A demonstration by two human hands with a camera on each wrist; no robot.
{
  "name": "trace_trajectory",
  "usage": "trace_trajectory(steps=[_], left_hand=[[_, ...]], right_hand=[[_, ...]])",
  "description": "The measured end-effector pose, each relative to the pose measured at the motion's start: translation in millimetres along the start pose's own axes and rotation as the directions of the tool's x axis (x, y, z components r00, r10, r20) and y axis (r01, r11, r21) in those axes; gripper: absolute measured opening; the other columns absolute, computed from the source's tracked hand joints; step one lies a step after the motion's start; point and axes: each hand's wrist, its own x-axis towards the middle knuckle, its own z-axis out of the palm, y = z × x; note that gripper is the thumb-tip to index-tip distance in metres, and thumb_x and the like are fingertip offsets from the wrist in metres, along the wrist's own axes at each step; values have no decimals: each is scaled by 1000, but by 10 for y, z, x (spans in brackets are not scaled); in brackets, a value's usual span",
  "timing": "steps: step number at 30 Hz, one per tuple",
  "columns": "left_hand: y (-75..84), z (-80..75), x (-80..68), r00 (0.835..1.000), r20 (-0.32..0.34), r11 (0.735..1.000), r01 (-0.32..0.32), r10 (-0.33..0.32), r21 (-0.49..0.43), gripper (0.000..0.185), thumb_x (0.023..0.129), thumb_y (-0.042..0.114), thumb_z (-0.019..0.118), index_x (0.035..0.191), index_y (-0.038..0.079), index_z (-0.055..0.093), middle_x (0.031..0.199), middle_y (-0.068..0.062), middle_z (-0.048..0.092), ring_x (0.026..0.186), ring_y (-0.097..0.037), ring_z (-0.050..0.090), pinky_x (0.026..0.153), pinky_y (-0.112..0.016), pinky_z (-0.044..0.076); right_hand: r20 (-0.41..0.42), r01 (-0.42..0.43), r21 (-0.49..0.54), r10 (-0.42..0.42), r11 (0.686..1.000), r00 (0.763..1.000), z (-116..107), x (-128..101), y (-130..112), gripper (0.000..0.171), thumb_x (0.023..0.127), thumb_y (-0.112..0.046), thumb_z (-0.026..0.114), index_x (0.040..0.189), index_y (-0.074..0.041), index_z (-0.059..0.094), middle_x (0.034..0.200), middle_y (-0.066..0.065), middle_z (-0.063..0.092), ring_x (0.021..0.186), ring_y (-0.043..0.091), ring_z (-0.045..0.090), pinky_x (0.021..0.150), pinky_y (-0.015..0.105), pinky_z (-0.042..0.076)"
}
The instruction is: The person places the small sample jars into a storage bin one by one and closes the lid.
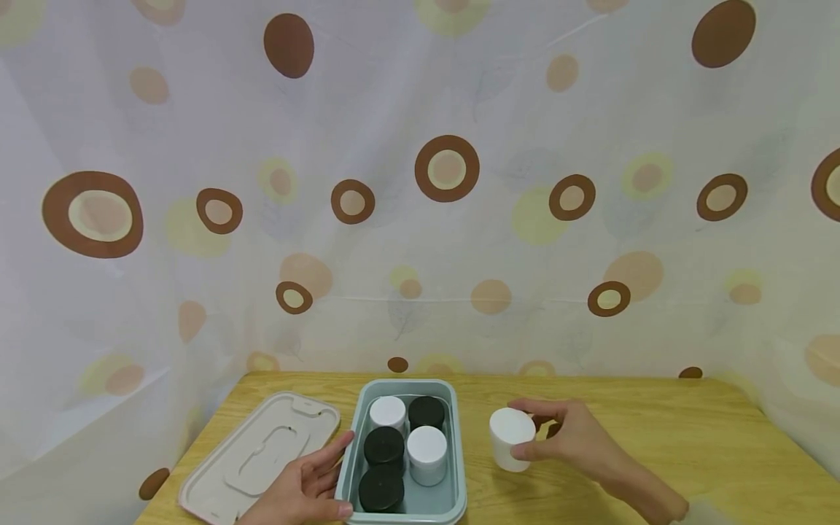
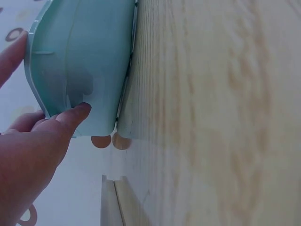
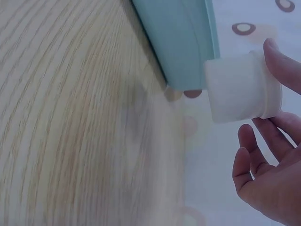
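Note:
My right hand point(image 1: 580, 441) pinches a white lidded jar point(image 1: 504, 441) between thumb and fingers, to the right of the pale blue-green container point(image 1: 460, 467). In the right wrist view that jar point(image 3: 235, 87) is raised off the wooden surface, its white lid between the fingers. My left hand point(image 1: 295, 488) grips the container's near left corner, thumb at the front rim and fingers along the left wall. Inside the container stand two white-lidded jars, one far left point(image 1: 387, 412) and one at right point(image 1: 428, 453), with black-lidded jars point(image 1: 383, 446) beside them.
A pale flat lid point(image 1: 262, 452) with a moulded pattern lies on the wooden table point(image 1: 656, 445) left of the container, partly behind my left hand. A white curtain point(image 1: 499, 240) with brown and beige spots hangs behind and at both sides.

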Motion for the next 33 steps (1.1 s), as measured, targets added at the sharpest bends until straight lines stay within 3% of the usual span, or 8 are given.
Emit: trace_trajectory(steps=[10,15,25,33], left_hand=[[-3,2,3,1000,-2,1000,3,-3,-12,96,97,-1,71,167,0,6,172,-22,10,154,-37,29,113,-42,44],[-12,-5,-2,1000,11,1000,-12,12,-15,97,96,-2,72,167,0,6,171,-22,11,154,-36,30,113,-41,44],[-12,-3,6,1000,-5,1000,-1,1,-18,97,96,-1,73,168,0,7,172,-22,12,154,-37,30,113,-42,44],[-12,2,4,1000,-14,1000,2,-2,-6,97,97,0,73,168,0,7,172,-22,12,155,-38,27,113,-43,44]], right_hand=[[1,-8,30,8,1000,1000,185,5,-256,62,76,-14,95,133,-3,73,97,9,69,83,26,59,66,26,49],[15,1,53,-2,999,1000,286,21,-353,63,75,-13,95,133,-3,73,96,8,69,77,22,58,64,25,48],[41,70,57,-72,996,997,496,76,-521,63,71,-12,96,130,-5,75,101,6,73,85,24,59,63,24,47],[70,118,48,-122,992,990,661,117,-599,63,69,-15,97,127,-5,77,95,6,71,84,25,58,65,24,46]])
